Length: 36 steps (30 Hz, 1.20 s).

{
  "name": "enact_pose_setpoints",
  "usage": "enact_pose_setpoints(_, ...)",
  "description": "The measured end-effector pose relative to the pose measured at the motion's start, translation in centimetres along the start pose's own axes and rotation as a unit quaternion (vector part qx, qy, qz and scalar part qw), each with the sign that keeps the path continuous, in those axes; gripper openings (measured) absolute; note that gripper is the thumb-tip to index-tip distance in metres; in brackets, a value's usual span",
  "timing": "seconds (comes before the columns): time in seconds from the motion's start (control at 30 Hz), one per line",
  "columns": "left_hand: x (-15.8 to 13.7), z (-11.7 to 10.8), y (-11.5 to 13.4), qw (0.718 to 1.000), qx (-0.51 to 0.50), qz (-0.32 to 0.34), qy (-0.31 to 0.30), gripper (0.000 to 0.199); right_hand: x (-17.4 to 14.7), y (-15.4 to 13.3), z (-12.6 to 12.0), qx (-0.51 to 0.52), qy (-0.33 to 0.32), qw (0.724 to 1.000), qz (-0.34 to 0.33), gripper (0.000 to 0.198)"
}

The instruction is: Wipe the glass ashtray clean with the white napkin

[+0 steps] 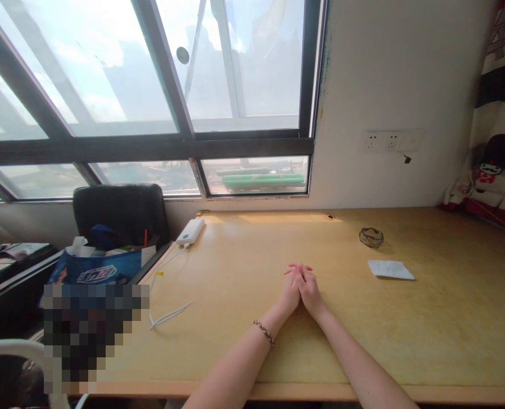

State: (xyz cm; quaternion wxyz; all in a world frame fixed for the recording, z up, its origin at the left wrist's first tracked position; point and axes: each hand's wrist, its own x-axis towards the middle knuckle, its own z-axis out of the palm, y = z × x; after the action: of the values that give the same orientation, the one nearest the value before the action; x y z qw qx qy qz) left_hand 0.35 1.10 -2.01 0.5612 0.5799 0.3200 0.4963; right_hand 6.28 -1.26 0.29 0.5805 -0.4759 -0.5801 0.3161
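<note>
My left hand and my right hand rest together on the wooden table, their fingers interlaced and closed around each other. No object shows in either of them. A braided bracelet circles my left wrist. To the right of my hands lies a folded white paper or tissue. Just behind it sits a dark, woven-looking ring; its exact kind is hard to make out.
A white power bank lies near the table's left edge, its white cable trailing toward the front. Left of the table, a blue bag stands by a black chair. Wall sockets are beyond the table.
</note>
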Motion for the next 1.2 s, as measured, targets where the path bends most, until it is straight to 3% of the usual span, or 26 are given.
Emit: enact_pose_setpoints(1.2,0.04,-0.13,-0.44,1.000,0.010,0.000,0.000,0.031,0.04,-0.16,-0.04,-0.018,0.004,1.000,-0.007,0.027)
